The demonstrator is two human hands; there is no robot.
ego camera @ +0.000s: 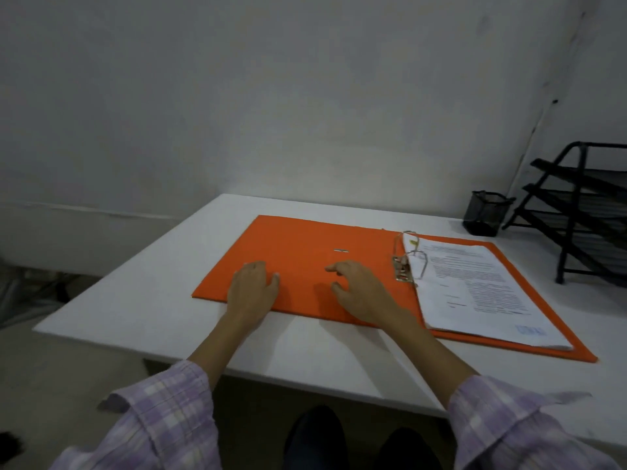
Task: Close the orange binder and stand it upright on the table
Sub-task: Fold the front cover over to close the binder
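The orange binder (298,245) lies wide open and flat on the white table (142,300). Its left cover is bare orange. On the right half a stack of printed white papers (475,290) is threaded on the metal ring mechanism (407,259). My left hand (252,286) rests palm down on the left cover near its front edge, fingers slightly spread. My right hand (359,290) hovers or rests over the same cover closer to the spine, fingers curled and apart. Neither hand holds anything.
A black mesh pen cup (485,213) stands at the back right of the table. Beside it, at the far right, is a black tiered paper tray rack (583,212). A white wall runs behind the table. The table's near edge is just beyond my sleeves.
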